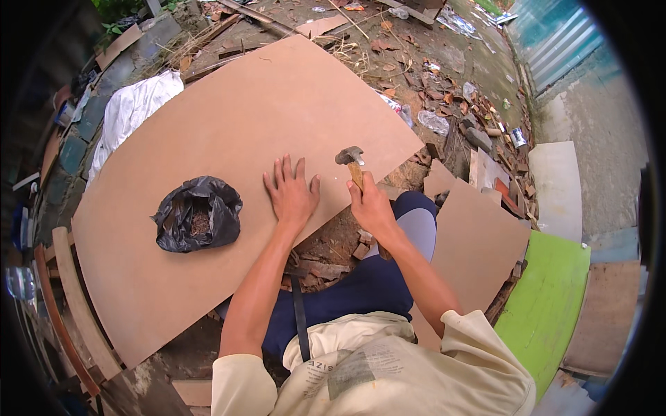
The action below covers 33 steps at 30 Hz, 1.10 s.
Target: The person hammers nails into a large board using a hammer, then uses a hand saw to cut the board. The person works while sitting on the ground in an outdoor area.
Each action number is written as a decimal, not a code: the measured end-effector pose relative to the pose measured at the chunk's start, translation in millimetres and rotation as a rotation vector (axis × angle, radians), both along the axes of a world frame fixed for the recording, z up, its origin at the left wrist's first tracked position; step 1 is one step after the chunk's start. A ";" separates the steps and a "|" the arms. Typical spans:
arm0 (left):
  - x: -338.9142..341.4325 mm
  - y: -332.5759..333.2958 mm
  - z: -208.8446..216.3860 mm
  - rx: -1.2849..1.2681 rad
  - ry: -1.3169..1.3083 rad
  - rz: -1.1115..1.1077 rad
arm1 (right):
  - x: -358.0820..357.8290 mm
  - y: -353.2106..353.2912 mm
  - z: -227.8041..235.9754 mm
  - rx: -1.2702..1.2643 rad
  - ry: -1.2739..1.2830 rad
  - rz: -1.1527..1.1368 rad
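A large flat brown board [270, 104] lies in front of me. My left hand [292, 196] rests flat on it with fingers spread, near its close edge. My right hand [372, 206] is wrapped round the wooden handle of a hammer [350, 157], whose metal head is raised at the board's right part. A tiny bright spot, too small to name, shows on the board just left of the hammer. To the left of my left hand, an open black plastic bag [182, 232] stands on the board with a small heap of thin brownish pieces inside, probably nails.
Another brown board piece [479, 243] lies by my right knee, with a bright green panel [544, 295] beyond it. White cloth [135, 111] touches the board's far left. Wood strips [83, 305] stand at left. Rubble, dry leaves and plastic litter [433, 123] cover the ground behind, beside a wall [590, 111].
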<state>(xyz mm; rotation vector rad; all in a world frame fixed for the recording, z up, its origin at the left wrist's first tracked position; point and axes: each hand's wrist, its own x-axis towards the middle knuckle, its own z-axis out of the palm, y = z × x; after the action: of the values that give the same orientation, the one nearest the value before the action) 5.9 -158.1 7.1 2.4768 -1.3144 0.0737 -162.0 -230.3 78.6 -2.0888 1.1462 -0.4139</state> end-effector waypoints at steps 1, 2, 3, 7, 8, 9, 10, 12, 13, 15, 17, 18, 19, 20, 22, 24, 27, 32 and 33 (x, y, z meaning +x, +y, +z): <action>0.3 -0.5 2.0 0.015 -0.006 -0.015 | -0.2 -2.9 -7.5 0.018 0.027 0.007; 1.2 -0.5 3.5 0.028 -0.013 -0.028 | 0.1 -5.5 -16.2 0.035 0.052 0.015; 1.5 0.7 1.9 0.033 -0.023 -0.118 | -2.6 -6.1 -27.5 0.028 0.011 -0.016; -9.8 18.0 2.1 0.063 -0.057 -0.421 | -14.8 2.2 -47.1 0.048 -0.138 -0.161; -17.0 26.1 6.4 0.074 -0.068 -0.487 | -15.3 3.6 -46.6 0.065 -0.175 -0.209; -26.0 33.1 9.8 0.092 -0.047 -0.497 | -17.4 3.6 -49.3 0.087 -0.185 -0.250; -35.6 40.0 13.6 0.110 -0.026 -0.506 | -19.6 2.6 -54.1 0.109 -0.196 -0.291; -49.7 53.7 20.5 0.131 -0.013 -0.511 | -21.0 -3.0 -66.7 0.111 -0.240 -0.361; -51.6 54.8 16.0 0.114 -0.051 -0.502 | -21.4 -8.1 -78.5 0.091 -0.272 -0.396; -50.4 57.7 3.0 0.089 -0.129 -0.476 | -18.5 -14.0 -92.2 0.100 -0.329 -0.446; -48.7 55.0 -6.5 0.006 -0.110 -0.418 | -13.5 -19.0 -94.4 0.152 -0.376 -0.480; -47.8 53.1 -9.4 -0.035 -0.100 -0.387 | -13.0 -16.0 -83.6 0.164 -0.341 -0.495; -47.1 51.4 -12.3 -0.019 -0.147 -0.367 | -10.3 -13.7 -86.1 0.201 -0.395 -0.492; -48.6 48.4 -13.1 -0.006 -0.190 -0.353 | -11.5 -11.2 -88.1 0.235 -0.447 -0.496; -52.1 43.8 -14.7 0.016 -0.225 -0.332 | -14.1 -5.4 -94.2 0.310 -0.514 -0.507; -55.2 39.9 -10.5 0.039 -0.213 -0.316 | -14.8 1.0 -102.7 0.398 -0.548 -0.523; -62.9 29.0 -7.1 0.109 -0.292 -0.285 | -14.3 5.2 -111.3 0.566 -0.705 -0.427; -70.7 18.0 -6.0 0.159 -0.317 -0.248 | -11.7 -10.0 -117.8 0.659 -0.885 -0.295; -70.2 18.0 -6.3 0.170 -0.309 -0.246 | -13.3 -14.1 -118.3 0.664 -0.868 -0.230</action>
<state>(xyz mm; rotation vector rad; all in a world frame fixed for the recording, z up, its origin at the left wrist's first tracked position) -64.3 -140.1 0.9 2.4907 -1.8141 0.3079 -175.3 -244.5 -39.7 -1.0158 0.8153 -0.8126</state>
